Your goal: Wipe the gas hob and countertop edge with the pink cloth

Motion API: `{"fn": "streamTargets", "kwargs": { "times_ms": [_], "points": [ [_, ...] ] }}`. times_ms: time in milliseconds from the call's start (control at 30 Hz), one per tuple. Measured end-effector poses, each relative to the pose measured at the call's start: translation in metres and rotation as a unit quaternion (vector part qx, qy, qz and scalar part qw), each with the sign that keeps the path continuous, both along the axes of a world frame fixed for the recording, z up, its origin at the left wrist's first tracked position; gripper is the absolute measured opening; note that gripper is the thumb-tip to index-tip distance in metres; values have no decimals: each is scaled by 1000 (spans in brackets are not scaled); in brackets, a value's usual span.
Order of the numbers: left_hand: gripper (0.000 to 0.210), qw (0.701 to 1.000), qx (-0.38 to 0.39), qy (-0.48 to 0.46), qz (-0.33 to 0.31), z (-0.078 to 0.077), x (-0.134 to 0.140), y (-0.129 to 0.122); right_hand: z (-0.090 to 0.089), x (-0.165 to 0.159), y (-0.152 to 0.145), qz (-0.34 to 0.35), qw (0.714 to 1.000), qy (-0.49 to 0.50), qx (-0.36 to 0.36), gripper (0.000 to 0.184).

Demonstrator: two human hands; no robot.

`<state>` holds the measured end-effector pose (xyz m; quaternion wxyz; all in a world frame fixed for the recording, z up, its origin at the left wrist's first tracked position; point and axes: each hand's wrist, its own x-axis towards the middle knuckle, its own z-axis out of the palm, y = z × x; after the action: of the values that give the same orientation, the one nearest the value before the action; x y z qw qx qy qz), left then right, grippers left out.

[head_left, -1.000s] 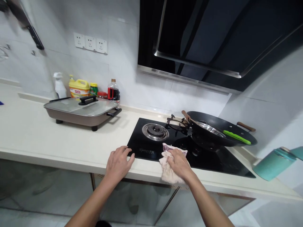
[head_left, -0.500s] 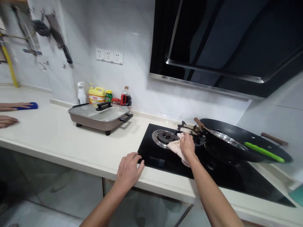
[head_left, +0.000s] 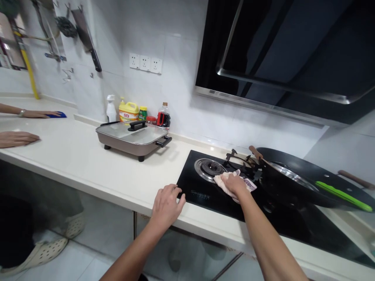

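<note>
My right hand (head_left: 235, 185) presses a pale cloth (head_left: 223, 186) against the black glass gas stove (head_left: 209, 212), just in front of the left burner (head_left: 211, 168). A printed part of the cloth shows right of the fingers. My left hand (head_left: 166, 205) rests on the counter with its fingers apart, fingertips at the stove's front left corner, and holds nothing. Behind my right hand a pan support (head_left: 240, 160) sits off the left burner. On the right side of the stove stands a large black wok (head_left: 288, 189), which hides the burner beneath it.
An electric pan (head_left: 125, 146) with a glass lid stands on the counter (head_left: 79, 146), bottles (head_left: 129, 113) behind it. At far left another person's hands lie on the counter, one on a blue cloth (head_left: 57, 114). A range hood (head_left: 272, 66) overhangs the stove. A cleaver (head_left: 84, 35) hangs on the wall.
My right hand has slid the cloth a little toward the stove's front, away from the pan support. My left hand stays by the corner. The view has shifted left, showing more of the other person.
</note>
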<state>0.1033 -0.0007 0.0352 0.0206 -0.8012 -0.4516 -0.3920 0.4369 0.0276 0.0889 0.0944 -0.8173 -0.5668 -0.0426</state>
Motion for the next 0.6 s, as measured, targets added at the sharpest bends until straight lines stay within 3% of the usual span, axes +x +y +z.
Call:
{"fn": "streamTargets", "kwargs": {
  "times_ms": [100, 167, 367, 467, 600],
  "points": [
    [20, 1000, 4, 5, -2, -1, 1, 0, -11, -40, -17, -22, 1000, 13, 4, 72],
    [23, 1000, 3, 3, 1, -2, 1, 1, -16, -73, -26, 0, 1000, 19, 17, 75],
    [39, 999, -28, -32, 10, -2, -1, 7, -17, -161, -33, 170, 982, 50, 60, 58],
    [38, 995, -74, -65, -3, 2, -4, 11, -17, -182, -37, 254, 961, 69, 78, 48],
    [37, 991, -112, -70, -22, 7, -9, 11, -24, -182, -50, 292, 945, 101, 104, 60]
  ]
}}
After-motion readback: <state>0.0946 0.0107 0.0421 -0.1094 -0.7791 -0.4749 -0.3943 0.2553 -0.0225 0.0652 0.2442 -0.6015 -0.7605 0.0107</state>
